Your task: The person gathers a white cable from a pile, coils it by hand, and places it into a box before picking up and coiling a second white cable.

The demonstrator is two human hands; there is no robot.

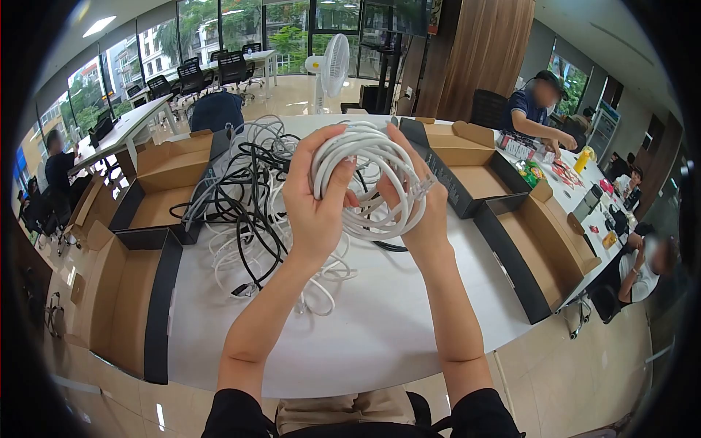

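A coiled white cable (365,157) is held up above the table in both hands. My left hand (319,186) is closed round the coil's left side, its thumb pressed on the loops. On the right side, my right hand (420,201) grips the coil, near a clear plug (426,187) at its edge. Behind and left of my hands lies a tangled pile of black cables (252,164), with white cables (232,244) and grey ones among them on the white table (350,314).
Open black boxes with brown insides stand at the left (131,306), back left (164,197), right (540,241) and back right (478,168). A white fan (336,66) is behind the table. People sit at a side table on the right; one person (537,109) reaches over it.
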